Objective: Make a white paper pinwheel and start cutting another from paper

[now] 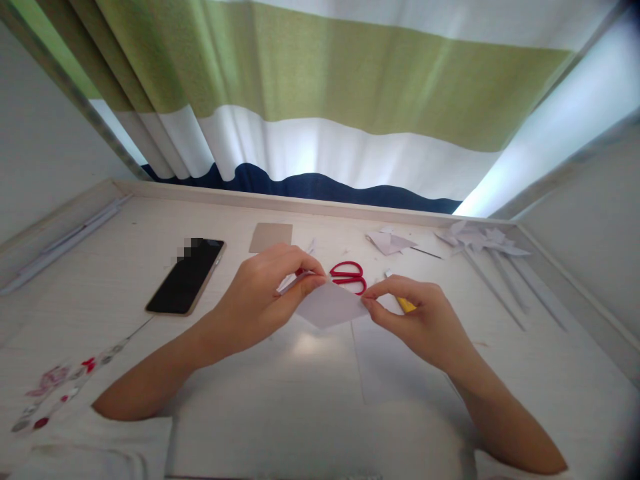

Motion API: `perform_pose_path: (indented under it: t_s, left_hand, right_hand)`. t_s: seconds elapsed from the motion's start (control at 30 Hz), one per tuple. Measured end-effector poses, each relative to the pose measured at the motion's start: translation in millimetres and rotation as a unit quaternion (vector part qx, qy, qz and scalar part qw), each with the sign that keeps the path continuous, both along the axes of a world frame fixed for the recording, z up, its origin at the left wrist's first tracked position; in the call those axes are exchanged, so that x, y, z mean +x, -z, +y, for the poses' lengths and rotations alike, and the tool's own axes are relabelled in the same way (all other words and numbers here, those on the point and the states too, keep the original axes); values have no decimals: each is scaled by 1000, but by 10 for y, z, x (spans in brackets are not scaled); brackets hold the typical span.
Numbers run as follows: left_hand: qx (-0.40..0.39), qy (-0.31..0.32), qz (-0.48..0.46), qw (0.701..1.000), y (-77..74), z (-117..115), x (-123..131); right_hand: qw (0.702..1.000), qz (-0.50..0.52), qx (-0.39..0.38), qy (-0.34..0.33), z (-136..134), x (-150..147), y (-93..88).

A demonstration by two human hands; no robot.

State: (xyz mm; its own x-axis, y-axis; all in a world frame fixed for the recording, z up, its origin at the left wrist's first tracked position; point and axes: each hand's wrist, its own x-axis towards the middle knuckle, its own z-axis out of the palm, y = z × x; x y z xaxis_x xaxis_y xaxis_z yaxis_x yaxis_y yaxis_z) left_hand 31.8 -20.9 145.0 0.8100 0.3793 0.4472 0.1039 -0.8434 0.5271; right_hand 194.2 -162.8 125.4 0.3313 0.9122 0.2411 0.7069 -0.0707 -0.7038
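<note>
We see a thin, pointed white paper piece held just above the middle of the pale wood-grain table, between the 2 hands. The left hand pinches its left corner, with thumb and fingers closed on the edge. The right hand pinches the right corner the same way, fingertips pressed together on the paper. A pale strip pokes out under the left fingers, and we cannot tell what it is.

We judge the paper to be very light, limp and easy to crease or tear. It is best taken at the corners or along a fold with a light fingertip pinch, and its flat face would buckle under a firm grip.

Just behind the paper lie red-handled scissors, and a yellow tool shows partly under the right hand. Toward the left edge is a black smartphone, with a square of grey-brown card beyond it near the far edge. White paper pinwheels on sticks fill the far right corner, with a folded white paper scrap beside them. A clear sticker strip with red and pink marks lies at the near left corner. A green, white and navy striped curtain hangs behind the table.
</note>
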Motion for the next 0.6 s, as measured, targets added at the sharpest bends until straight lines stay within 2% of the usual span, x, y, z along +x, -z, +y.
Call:
perform_pose_path:
  t_s: [0.07,0.17,0.23,0.3,0.37,0.47,0.6]
  left_hand:
    - [-3,-52,-12,999,-24,69,-37]
    - [-21,-151,-95,984,-39,168,-74]
    - [-39,-170,-122,977,-24,182,-59]
    - [-45,-141,-89,985,16,138,-10]
    - [-57,-82,-46,994,72,59,53]
    - [-78,-28,-27,996,146,-39,119]
    - [-58,27,-18,998,181,-56,128]
  right_hand:
    - [999,-18,-2,27,-2,82,12]
    - [994,-68,-15,79,-6,191,20]
    - [993,-75,-17,87,-4,205,4]
    - [997,-57,3,61,4,164,-17]
    - [999,-42,23,14,14,93,-27]
    - [998,-43,17,-42,20,4,-5]
    - [996,-74,13,-38,-2,-29,34]
